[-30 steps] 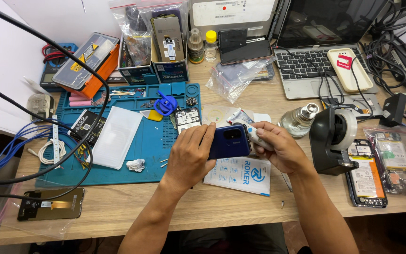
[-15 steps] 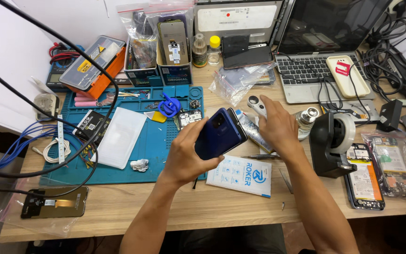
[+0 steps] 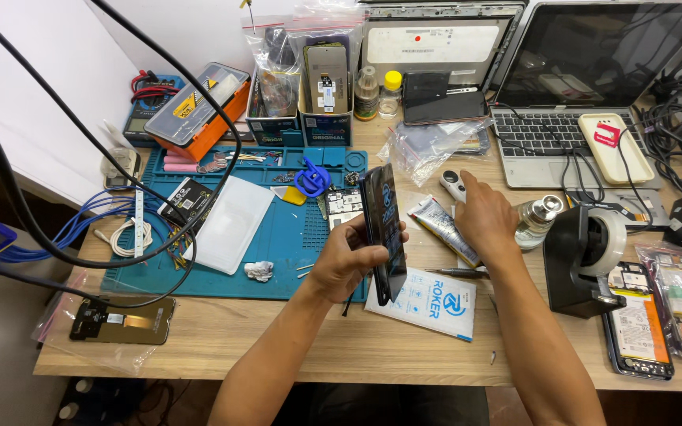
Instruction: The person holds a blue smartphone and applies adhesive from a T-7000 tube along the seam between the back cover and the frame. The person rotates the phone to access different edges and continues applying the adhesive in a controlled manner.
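Your wooden surface (image 3: pixel 404 347) carries everything here, with 1 open laptop (image 3: pixel 586 95) at its far right corner and 1 blue work mat (image 3: pixel 278 244) spread left of centre. On the mat lies 1 white rectangular pad (image 3: pixel 232 223); behind it sits 1 orange parts case (image 3: pixel 196 101) with a clear lid. At the right stands 1 black tape dispenser (image 3: pixel 586 256), its roll of clear tape facing you. 1 white printed packet (image 3: pixel 428 302) lies flat just under your hands.

You have 2 hands in view, well apart. Your left hand (image 3: pixel 349 260) is clamped on 1 dark smartphone (image 3: pixel 383 233), fingers wrapped round its edge, holding it on edge above the mat's right border, raised clear of the surface. Your right hand (image 3: pixel 485 219) lies palm down on the surface, fingers spread and closed on nothing, reaching toward 1 small white oval gadget (image 3: pixel 453 185) near its fingertips.

Just left of that hand lies 1 grey glue tube (image 3: pixel 444 229), touching its thumb side. 1 clear glass bottle (image 3: pixel 537 218) with a metal cap stands just right of it. 1 blue suction cup (image 3: pixel 312 178) rests on the mat's far edge, and 2 small bottles (image 3: pixel 378 93) stand at the back.
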